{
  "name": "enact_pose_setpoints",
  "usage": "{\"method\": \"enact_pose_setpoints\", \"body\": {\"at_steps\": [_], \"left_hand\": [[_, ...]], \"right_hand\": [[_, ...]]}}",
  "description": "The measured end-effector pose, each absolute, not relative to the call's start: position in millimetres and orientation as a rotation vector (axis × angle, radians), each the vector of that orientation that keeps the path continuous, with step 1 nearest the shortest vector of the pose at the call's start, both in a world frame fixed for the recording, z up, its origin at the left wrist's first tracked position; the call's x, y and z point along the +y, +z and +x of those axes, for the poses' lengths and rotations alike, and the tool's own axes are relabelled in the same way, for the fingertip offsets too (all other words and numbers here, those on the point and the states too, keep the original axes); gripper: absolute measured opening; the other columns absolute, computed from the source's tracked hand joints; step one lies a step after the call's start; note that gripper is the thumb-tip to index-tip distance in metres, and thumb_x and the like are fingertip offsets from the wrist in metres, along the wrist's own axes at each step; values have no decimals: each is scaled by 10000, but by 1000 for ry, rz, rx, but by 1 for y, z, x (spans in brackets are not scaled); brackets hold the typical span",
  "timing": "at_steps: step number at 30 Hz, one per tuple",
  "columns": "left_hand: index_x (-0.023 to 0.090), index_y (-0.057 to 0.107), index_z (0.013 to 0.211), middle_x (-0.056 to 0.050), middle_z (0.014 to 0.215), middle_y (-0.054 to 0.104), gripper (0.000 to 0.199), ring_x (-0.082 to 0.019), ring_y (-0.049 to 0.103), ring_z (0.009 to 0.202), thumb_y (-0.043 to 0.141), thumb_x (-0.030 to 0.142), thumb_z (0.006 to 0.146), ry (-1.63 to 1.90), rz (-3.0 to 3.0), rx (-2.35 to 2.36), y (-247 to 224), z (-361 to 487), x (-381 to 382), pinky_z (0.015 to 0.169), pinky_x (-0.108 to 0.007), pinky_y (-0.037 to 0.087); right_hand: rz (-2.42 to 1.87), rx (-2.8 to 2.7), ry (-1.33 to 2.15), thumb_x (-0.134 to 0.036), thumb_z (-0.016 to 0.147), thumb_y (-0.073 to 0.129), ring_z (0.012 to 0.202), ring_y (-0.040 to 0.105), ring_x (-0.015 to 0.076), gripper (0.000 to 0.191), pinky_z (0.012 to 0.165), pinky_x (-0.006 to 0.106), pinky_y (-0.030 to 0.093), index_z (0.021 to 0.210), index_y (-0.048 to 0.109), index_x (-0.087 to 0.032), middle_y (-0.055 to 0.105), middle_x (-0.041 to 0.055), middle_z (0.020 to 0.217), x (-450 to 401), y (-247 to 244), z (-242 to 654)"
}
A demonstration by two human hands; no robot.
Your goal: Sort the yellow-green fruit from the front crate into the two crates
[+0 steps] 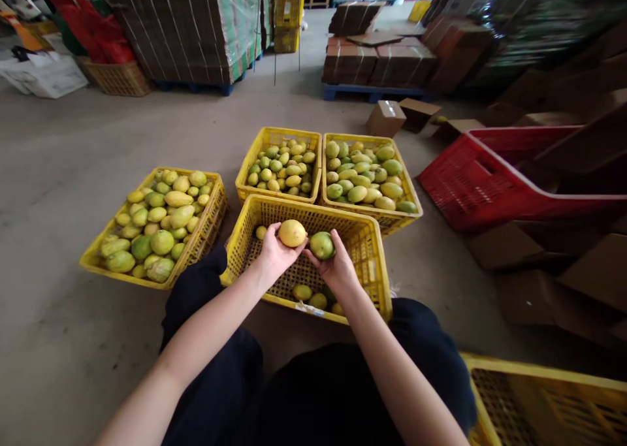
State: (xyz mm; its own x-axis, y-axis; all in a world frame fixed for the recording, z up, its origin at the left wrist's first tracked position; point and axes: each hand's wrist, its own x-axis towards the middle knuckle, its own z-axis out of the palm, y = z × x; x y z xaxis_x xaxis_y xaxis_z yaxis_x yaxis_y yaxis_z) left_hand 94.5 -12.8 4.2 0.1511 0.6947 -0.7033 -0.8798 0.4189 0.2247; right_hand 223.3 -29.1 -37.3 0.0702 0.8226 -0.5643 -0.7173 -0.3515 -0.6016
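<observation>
My left hand [277, 253] is closed around a yellow lemon [292, 233]. Close beside it, my right hand [337, 263] grips a green lemon [322, 245]. Both hands are over a yellow plastic crate [245, 256] between my knees. Inside that crate lie one small yellow fruit [261, 232] at the far left and several greenish fruits [302, 292] along the near side, partly covered by my right forearm.
Behind it, two yellow crates [267, 132] [416, 204] hold green and yellow fruit. Another full crate [93, 270] stands left. At right are a red crate [450, 178] and cardboard boxes [519, 302]. A yellow crate [553, 371] sits by my right knee. Loaded pallets [353, 92] stand farther back.
</observation>
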Motion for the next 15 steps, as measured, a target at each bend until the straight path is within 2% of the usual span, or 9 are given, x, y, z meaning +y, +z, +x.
{"method": "enact_pose_setpoints", "body": {"at_steps": [8, 12, 15], "left_hand": [[168, 613, 923, -83, 842, 668, 189, -225, 667, 832, 514, 310, 850, 1165, -239, 824, 8, 95, -16, 665, -306, 573], [165, 659, 895, -47, 810, 701, 179, -180, 688, 773, 535, 277, 830, 1222, -159, 745, 14, 93, -17, 712, -289, 560], [159, 668, 817, -27, 779, 709, 146, -146, 686, 735, 579, 274, 806, 1321, -30, 746, 15, 95, -16, 753, -266, 542]], "right_hand": [[-1043, -180, 1684, -435, 804, 704, 652, 669, 154, 216, 608, 332, 640, 831, 603, -246, 699, -33, 738, -30, -39, 224], [-1042, -418, 1508, -468, 765, 734, 711, 659, 169, 270, 647, 330, 621, 833, 592, -249, 679, -23, 782, -35, -32, 220], [-1058, -634, 1285, -494, 766, 726, 812, 638, 162, 302, 735, 305, 588, 917, 586, -274, 658, -32, 866, -40, -28, 219]]}}
